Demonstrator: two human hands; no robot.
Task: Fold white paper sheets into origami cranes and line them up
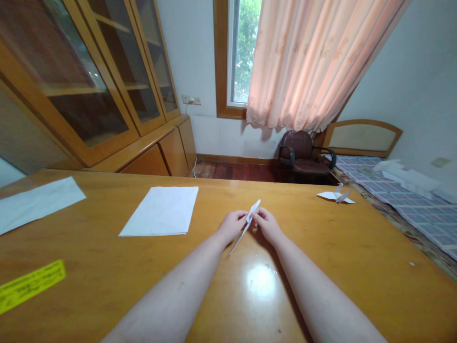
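Between my two hands is a small folded piece of white paper (253, 208), tilted, with a narrow pointed end reaching down toward me. My left hand (233, 226) pinches it from the left side. From the right, the thumb and fingers of my right hand (266, 224) close on its upper part. Some fingertips are hidden behind the paper. Both hands are just above the wooden table (221, 295). A folded paper crane (337, 195) with raised points rests near the table's far right edge.
A stack of square white paper (160, 212) lies left of my hands. Farther left are a white sheet (39, 202) and a yellow strip with writing (34, 285). Beyond the table stand a brown armchair (302, 150), a bed (396, 190) and a glass-doored cabinet (117, 71).
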